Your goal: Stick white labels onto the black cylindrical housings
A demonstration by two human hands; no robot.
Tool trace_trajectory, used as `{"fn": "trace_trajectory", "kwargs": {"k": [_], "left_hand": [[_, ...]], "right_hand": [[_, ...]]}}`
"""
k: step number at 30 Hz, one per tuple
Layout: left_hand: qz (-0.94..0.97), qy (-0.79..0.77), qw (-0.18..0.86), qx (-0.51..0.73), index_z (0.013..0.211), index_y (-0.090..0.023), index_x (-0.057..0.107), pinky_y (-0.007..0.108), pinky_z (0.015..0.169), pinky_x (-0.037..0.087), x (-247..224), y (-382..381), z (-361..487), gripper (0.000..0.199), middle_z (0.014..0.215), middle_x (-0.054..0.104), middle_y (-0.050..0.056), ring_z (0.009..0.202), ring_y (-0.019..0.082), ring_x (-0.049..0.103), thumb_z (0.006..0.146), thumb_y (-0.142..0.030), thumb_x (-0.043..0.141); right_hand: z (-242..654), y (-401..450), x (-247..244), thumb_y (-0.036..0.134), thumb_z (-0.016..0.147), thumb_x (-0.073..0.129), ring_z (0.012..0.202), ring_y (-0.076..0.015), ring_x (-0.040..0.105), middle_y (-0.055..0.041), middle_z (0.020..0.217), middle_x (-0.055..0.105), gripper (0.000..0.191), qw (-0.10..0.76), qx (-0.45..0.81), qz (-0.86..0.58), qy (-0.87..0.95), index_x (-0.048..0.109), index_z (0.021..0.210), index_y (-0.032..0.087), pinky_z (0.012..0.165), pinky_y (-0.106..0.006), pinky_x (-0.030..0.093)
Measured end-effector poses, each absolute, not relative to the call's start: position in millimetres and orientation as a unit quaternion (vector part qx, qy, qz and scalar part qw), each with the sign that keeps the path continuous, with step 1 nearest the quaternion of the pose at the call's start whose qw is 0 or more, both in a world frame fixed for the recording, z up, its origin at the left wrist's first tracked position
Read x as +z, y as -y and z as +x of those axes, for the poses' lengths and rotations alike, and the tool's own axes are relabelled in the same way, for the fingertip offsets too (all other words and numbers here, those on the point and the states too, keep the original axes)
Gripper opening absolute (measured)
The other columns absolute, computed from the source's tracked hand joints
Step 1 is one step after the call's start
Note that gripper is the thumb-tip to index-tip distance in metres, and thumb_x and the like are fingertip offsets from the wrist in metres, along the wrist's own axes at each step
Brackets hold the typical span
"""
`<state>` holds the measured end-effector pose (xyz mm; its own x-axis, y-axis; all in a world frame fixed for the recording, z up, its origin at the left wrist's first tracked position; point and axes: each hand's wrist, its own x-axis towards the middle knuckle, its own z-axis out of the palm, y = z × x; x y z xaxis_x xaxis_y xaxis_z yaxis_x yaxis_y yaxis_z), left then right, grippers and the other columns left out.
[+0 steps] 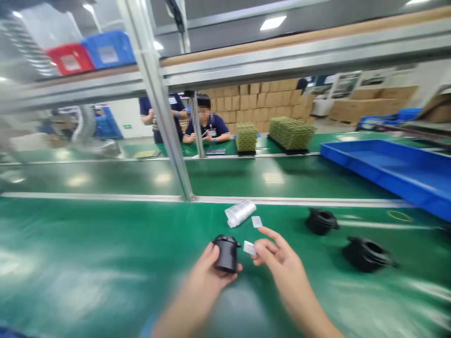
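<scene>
Reference: the black cylinder is marking the clock centre, with 12 o'clock pointing away from the wearer.

The green desk [105, 244] is spanning the foreground. The blue tray [384, 162] is lying at 2 o'clock. A person in a dark shirt [218, 126] is leaning over the far surface near 12 o'clock. Two green stacks [291, 132] are standing between 12 and 1 o'clock.

The left hand [211, 274] is clamping the black cylinder [226, 254] between thumb and fingers, holding it above the desk. The right hand [283, 260] is pinching a white label [249, 248] at 3 o'clock, just beside the cylinder; its index finger is extending toward the flat label. Contact there is not being shown clearly.

Two black fittings [366, 254] are resting between 2 and 3 o'clock. A translucent roll [240, 213] is lying at 1 o'clock. A flat label [257, 221] is lying between 1 and 2 o'clock.
</scene>
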<state>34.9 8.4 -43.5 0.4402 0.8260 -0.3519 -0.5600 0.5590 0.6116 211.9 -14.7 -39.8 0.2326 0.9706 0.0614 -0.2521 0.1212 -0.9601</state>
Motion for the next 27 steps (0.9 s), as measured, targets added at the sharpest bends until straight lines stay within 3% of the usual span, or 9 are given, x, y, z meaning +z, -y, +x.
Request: {"fn": "trace_trajectory", "kwargs": {"k": [5,10,15,20,27], "left_hand": [[0.242,-0.270,0.827,0.430,0.131,-0.018,0.044,0.036,0.081,0.047,-46.8,-8.3,32.6,0.045,0.116,0.065,0.014,0.087,0.026,0.069,0.092,-0.035,0.057],[0.214,-0.272,0.831,0.435,0.123,-0.012,0.048,0.043,0.090,0.046,-46.3,-7.2,35.9,0.038,0.111,0.066,0.018,0.094,0.030,0.067,0.094,-0.036,0.053],[0.236,-0.328,0.817,0.412,0.126,-0.008,0.049,0.045,0.091,0.046,-47.4,-9.5,34.1,0.048,0.116,0.064,0.022,0.100,0.034,0.067,0.095,-0.044,0.050],[0.254,-0.349,0.807,0.402,0.125,-0.010,0.050,0.043,0.091,0.047,-48.4,-8.5,31.2,0.050,0.119,0.063,0.021,0.102,0.034,0.066,0.093,-0.049,0.052],[0.259,-0.335,0.809,0.407,0.129,-0.016,0.041,0.040,0.084,0.047,-48.1,-4.7,35.3,0.050,0.114,0.063,0.017,0.090,0.026,0.066,0.091,-0.043,0.059]], "right_hand": [[209.5,19.8,-36.7,0.047,0.086,0.072,0.068,-0.0144,0.058,0.0017,0.079,0.062,0.056,0.584,0.522,-0.465,0.413,0.045,0.126,0.019,0.066,-0.024,0.050],[205.1,22.3,-33.8,0.049,0.082,0.075,0.066,-0.0143,0.057,0.0009,0.079,0.063,0.062,0.564,0.548,-0.466,0.405,0.043,0.126,0.018,0.064,-0.025,0.050],[206.5,20.0,-32.3,0.049,0.080,0.077,0.066,-0.0147,0.057,0.0001,0.078,0.063,0.064,0.560,0.545,-0.481,0.397,0.045,0.125,0.017,0.064,-0.025,0.050],[207.8,20.1,-32.4,0.048,0.082,0.076,0.066,-0.0141,0.056,0.0010,0.078,0.063,0.061,0.556,0.546,-0.485,0.397,0.045,0.125,0.018,0.063,-0.024,0.048],[206.8,19.6,-35.2,0.047,0.082,0.075,0.069,-0.0152,0.055,0.0004,0.078,0.062,0.062,0.544,0.547,-0.493,0.404,0.044,0.127,0.017,0.063,-0.024,0.046]]}}
